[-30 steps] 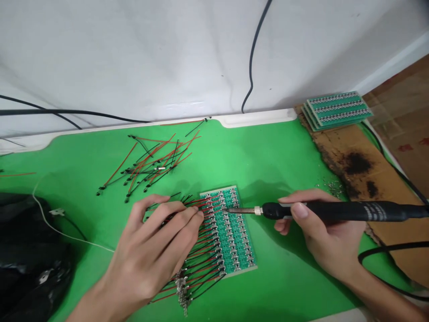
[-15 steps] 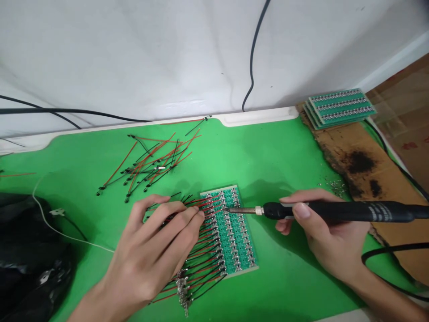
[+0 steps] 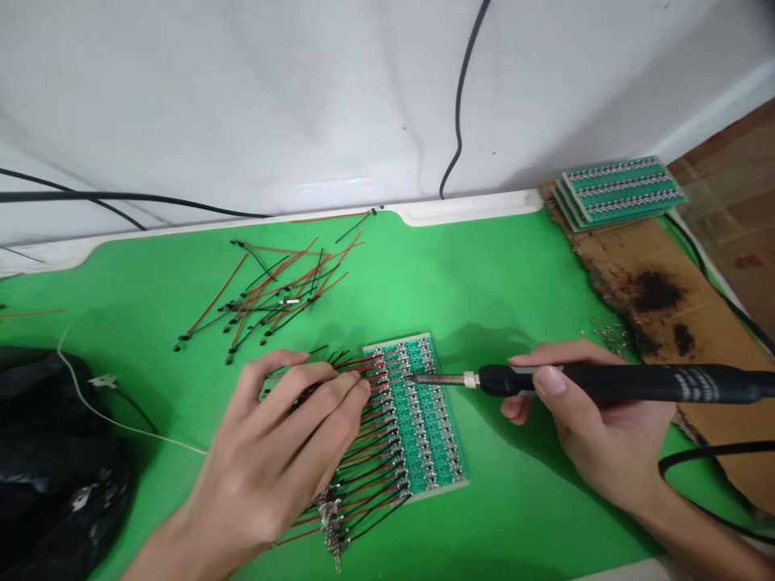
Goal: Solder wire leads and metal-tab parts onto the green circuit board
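The right grip [image 3: 609,452] is closed around a soldering iron [image 3: 635,383], thumb on top of the black handle and fingers curled beneath, with the metal shaft pointing left toward the other hand. The iron's tip reaches the middle row of components on a green circuit board [image 3: 404,420], which lies flat on the green surface [image 3: 484,274] between the two hands, just beside the left fingertips; whether the tip meets a joint is too small to tell. The left grip [image 3: 272,456] has its fingers bunched together and lowered onto red and black wires [image 3: 369,440] at the board's near-left edge, but I cannot tell whether it pinches one. More of these wires run side by side from the board to below the left hand, where a clump of small metal parts [image 3: 331,524] sits just beside it. Beyond the left grip lies a loose, crisscrossed heap of red and black leads [image 3: 291,282], and well to its left is a black plastic bag [image 3: 54,460]. Beyond the right grip, a stack of circuit boards [image 3: 623,194] rests on a scorched cardboard strip [image 3: 720,323], with scattered metal bits [image 3: 611,332] near its ragged edge.
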`<state>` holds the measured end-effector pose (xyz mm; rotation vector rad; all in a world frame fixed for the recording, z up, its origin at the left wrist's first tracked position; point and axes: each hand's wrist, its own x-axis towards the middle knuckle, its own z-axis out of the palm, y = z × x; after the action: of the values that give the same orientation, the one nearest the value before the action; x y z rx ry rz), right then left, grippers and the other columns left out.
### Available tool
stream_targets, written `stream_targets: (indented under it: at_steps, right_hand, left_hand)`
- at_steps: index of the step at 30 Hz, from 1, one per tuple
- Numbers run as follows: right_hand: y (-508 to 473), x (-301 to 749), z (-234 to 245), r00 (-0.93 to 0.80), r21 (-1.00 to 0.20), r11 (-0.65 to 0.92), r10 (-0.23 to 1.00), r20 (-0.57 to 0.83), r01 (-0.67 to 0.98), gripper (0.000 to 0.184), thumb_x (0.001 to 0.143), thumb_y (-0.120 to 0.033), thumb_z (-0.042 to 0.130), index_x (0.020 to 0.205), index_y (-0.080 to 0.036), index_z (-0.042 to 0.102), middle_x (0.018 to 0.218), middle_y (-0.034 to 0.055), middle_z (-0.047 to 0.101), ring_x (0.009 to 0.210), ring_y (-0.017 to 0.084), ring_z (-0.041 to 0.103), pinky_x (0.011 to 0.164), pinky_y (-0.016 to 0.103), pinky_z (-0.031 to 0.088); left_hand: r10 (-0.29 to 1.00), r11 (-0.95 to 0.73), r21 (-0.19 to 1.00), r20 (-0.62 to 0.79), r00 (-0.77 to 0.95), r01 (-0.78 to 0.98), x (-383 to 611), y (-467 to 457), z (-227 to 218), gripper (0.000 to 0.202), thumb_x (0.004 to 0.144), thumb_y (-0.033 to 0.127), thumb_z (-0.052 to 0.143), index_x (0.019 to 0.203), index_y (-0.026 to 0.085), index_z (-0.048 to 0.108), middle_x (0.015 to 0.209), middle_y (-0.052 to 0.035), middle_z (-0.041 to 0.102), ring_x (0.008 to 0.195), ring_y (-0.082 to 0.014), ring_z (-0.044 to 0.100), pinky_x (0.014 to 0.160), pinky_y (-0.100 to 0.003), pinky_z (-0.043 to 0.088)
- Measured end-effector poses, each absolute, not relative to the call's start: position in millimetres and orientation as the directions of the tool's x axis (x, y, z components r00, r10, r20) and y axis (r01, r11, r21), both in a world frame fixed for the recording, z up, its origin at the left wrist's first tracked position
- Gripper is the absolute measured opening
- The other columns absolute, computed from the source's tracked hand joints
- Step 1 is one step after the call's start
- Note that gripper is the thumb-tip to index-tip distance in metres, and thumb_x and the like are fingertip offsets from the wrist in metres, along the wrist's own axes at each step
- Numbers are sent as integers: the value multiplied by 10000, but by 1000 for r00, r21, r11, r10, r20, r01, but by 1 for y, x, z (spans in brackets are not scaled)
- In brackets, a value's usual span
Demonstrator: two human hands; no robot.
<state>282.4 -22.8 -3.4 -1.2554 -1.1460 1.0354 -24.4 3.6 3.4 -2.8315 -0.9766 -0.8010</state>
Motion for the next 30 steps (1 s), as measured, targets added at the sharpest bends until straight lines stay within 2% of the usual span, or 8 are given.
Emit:
stream_targets:
  at_steps: [5, 10, 20, 30]
  right_hand:
    - [-25, 276, 4, 230, -999, -51, 972, -44, 20, 195, 998, -488, 893, 992, -294, 873, 686, -4, 788, 540, 162, 757, 521, 263, 680]
    - [-23, 278, 3, 193, -999, 8, 981, 14, 31, 157, 1002, -453, 897, 987, -297, 879, 675, -3, 791, 514, 160, 751, 490, 247, 666]
    - [-22, 282, -5, 145, -997, 73, 987, 72, -2, 45, 1038, -313, 864, 1051, -279, 890, 702, -9, 809, 534, 138, 774, 526, 199, 668]
    - [-24, 284, -5, 131, -998, 60, 989, 61, 13, 50, 1050, -332, 858, 1075, -307, 892, 711, -22, 815, 550, 120, 783, 561, 172, 670]
  left_hand:
    - [560, -806, 137, 490, 668, 575, -25, 5, 3, 195, 1021, 27, 752, 1211, 70, 771, 1139, -95, 857, 1053, -264, 729, 991, -511, 529]
    - [563, -806, 140, 481, 672, 575, -25, 4, 4, 200, 1021, 22, 747, 1217, 54, 770, 1149, -106, 855, 1069, -274, 722, 988, -517, 523]
    - [574, -798, 148, 485, 660, 584, -24, 4, 5, 183, 1021, 37, 751, 1201, 64, 772, 1140, -100, 857, 1064, -267, 734, 991, -502, 530]
    - [581, -794, 152, 476, 660, 589, -24, 4, 3, 182, 1039, 41, 736, 1215, 73, 764, 1152, -87, 857, 1067, -255, 724, 1010, -498, 527]
